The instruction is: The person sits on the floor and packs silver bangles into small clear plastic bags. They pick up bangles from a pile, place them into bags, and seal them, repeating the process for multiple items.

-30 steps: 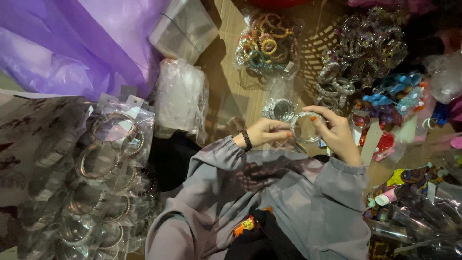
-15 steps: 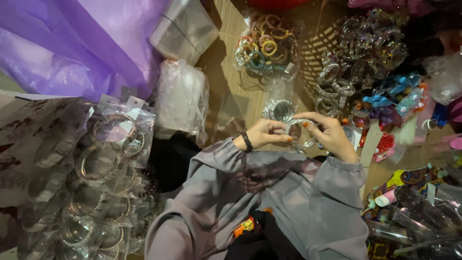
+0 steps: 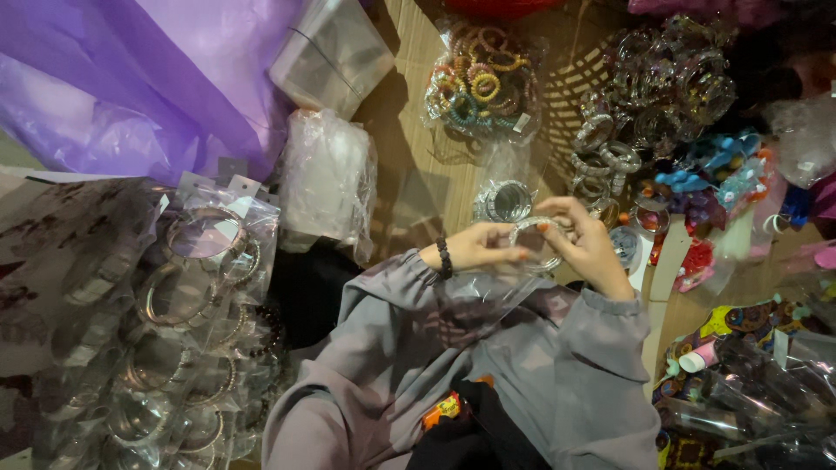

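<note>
Both hands shifted slightly left; left hand [image 3: 475, 252] and right hand [image 3: 588, 248] pinch clear bangle [image 3: 537, 244] above slippery plastic sleeve [image 3: 488, 292]; rigid, light, probably brittle: grip rim

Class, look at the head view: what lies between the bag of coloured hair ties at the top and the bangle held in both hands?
In the head view, a stack of clear bangles lies on the wooden surface between the hair-tie bag and the held bangle.

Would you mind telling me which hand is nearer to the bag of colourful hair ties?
Left. The left hand lies below the bag of colourful hair ties; the right hand lies further right.
</note>
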